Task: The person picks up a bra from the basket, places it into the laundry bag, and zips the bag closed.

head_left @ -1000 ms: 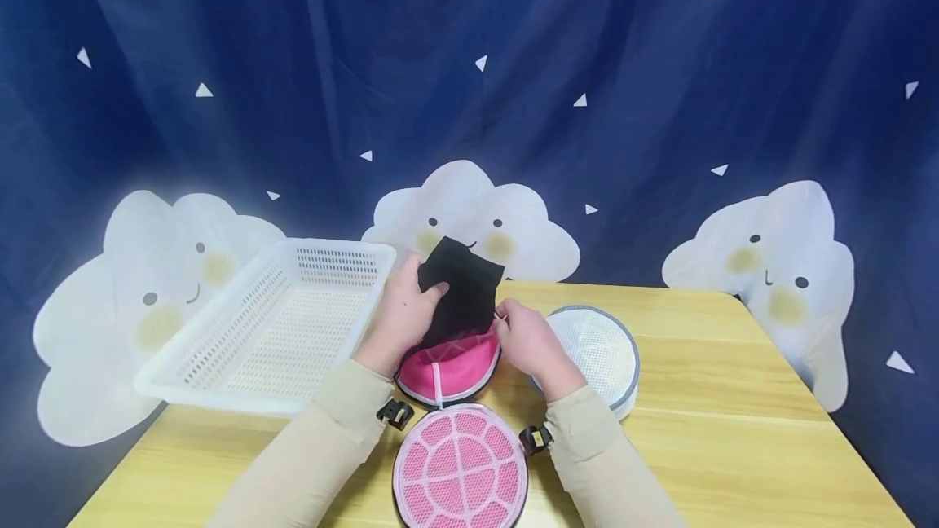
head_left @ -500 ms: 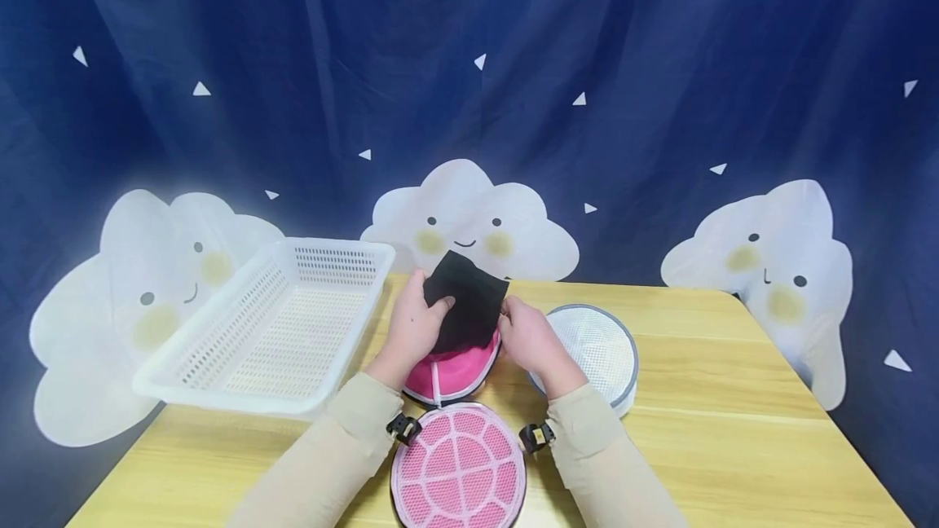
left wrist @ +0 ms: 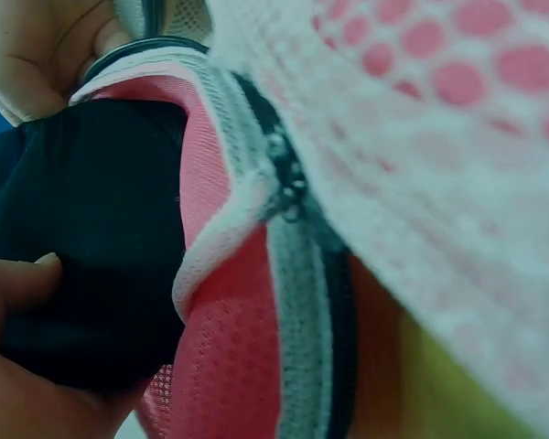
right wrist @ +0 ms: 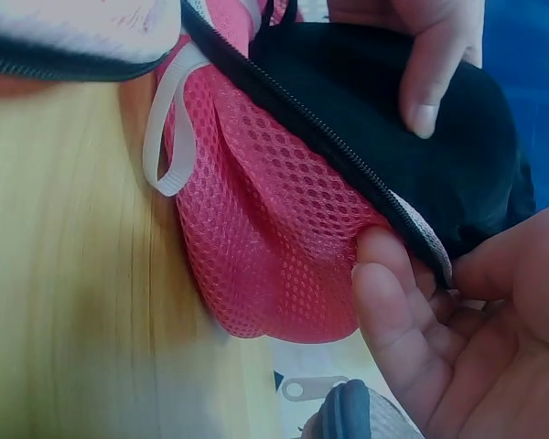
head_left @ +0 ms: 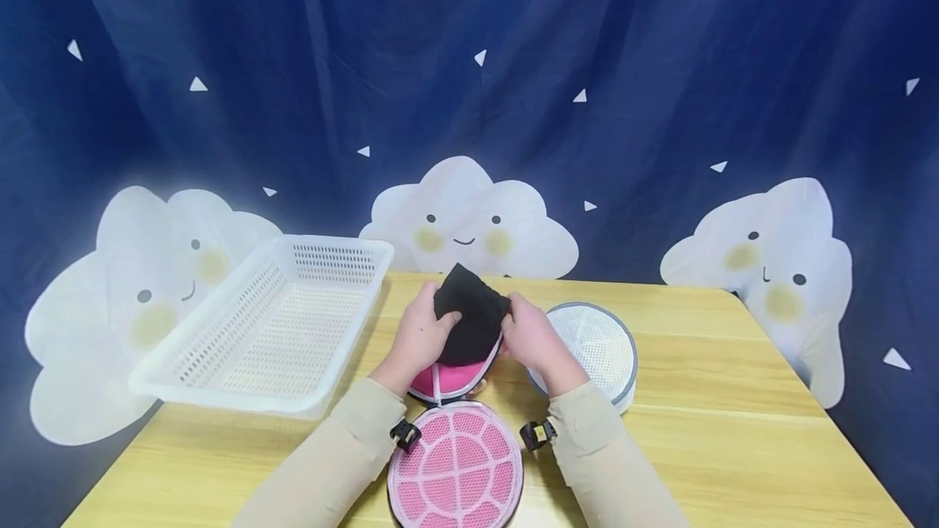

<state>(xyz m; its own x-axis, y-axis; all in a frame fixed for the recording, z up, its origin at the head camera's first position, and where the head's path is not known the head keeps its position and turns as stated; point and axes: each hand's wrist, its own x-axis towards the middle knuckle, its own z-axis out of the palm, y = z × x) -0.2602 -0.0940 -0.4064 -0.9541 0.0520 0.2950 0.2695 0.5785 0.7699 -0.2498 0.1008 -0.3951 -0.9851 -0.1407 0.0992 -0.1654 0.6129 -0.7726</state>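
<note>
Black cloth [head_left: 469, 320] poking out of a pink mesh bag [head_left: 458, 380] over the tabletop [head_left: 734, 398], left hand [head_left: 421, 338] gripping the cloth, right hand [head_left: 533, 338] pinching the bag's edge, right wrist view showing zip teeth [right wrist: 343, 158], only the head view showing the whole white basket [head_left: 220, 399]

The head view is bright, the left wrist view dimmer, nearest mesh [left wrist: 457, 201] blurred.

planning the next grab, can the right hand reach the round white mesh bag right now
Probably yes: the round white mesh bag sits close by the right hand, nothing seen between them. That hand pinches the rim of the pink bag, so it would likely have to let go.
</note>
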